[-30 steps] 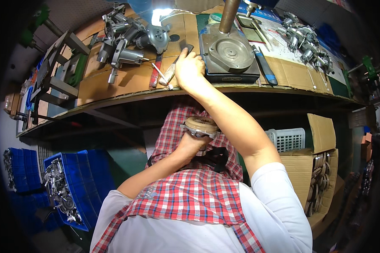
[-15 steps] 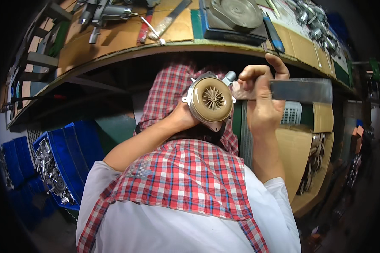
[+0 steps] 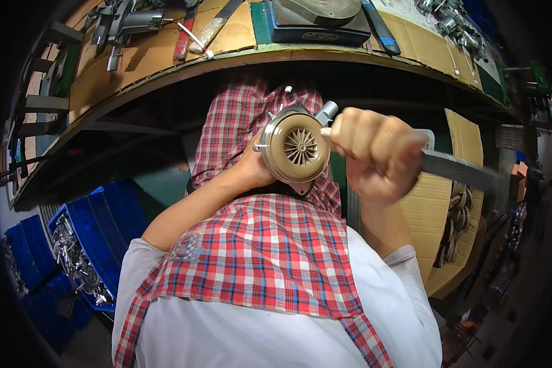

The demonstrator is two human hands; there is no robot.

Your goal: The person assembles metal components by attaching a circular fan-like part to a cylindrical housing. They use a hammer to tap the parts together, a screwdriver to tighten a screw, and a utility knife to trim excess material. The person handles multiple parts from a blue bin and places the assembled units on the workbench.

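Observation:
My left hand [image 3: 254, 165] is wrapped round the side of a round metal fan housing [image 3: 280, 173], holding it above my lap. A tan, domed cover with a ring of fan blades [image 3: 301, 148] in its middle faces up, and a short grey spout [image 3: 327, 111] juts from the upper right. Closed in a fist to the right of it, my right hand [image 3: 380, 153] grips a flat grey metal tool [image 3: 460, 170], whose blade points right and is blurred. A pale end of its handle pokes out beside the tan cover; whether they touch I cannot tell.
Ahead, the bench [image 3: 147, 76] bears metal parts [image 3: 135, 23], flat handled tools [image 3: 218, 27], a blue-based block [image 3: 319, 34] and a blue-handled tool [image 3: 380, 27]. Blue bins [image 3: 113, 214] of metal parts stand at left, a cardboard box [image 3: 420, 230] of curved parts at right.
My right hand has turned over and closed from loosely spread fingers into a fist round the tool's handle. The blade has tilted downward at its right end. The view has shifted slightly.

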